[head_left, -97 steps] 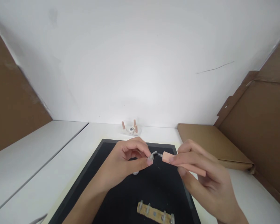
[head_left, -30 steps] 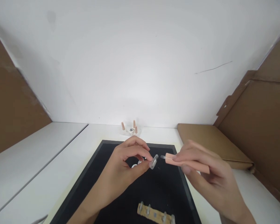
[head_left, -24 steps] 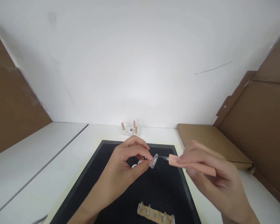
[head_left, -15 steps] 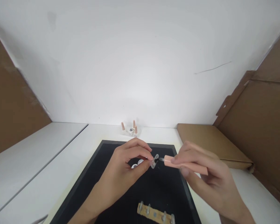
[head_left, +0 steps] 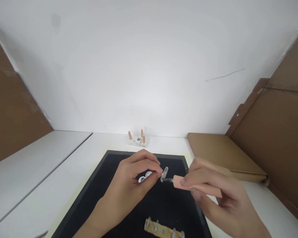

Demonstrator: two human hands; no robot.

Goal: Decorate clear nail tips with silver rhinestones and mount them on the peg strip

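Observation:
Between the thumb and fingertips of my left hand (head_left: pixel 132 175) is a small clear false nail tip (head_left: pixel 165 172), tilted above the black mat. My right hand (head_left: pixel 221 191) grips a nail polish brush (head_left: pixel 201 188) by its long pink cap. The brush end points left and meets the lower end of the nail tip; whether the bristles press on it I cannot tell. Beneath my hands, a yellowish strip (head_left: pixel 167 232) with several clear nail tips standing on it lies on the mat. Two small white round pieces (head_left: pixel 141 179) are partly hidden behind my left hand.
Several bottles with pink caps (head_left: pixel 130 135) stand in a clear holder by the back wall. The black mat (head_left: pixel 114 157) lies on a white table. A flat cardboard box (head_left: pixel 213 148) is at the right. Cardboard panels (head_left: pixel 275 132) flank both sides.
My right hand has lowered slightly, bringing the brush end from the middle of the nail tip to its lower end. My left hand keeps its pinch, and the nail tip is turned a little.

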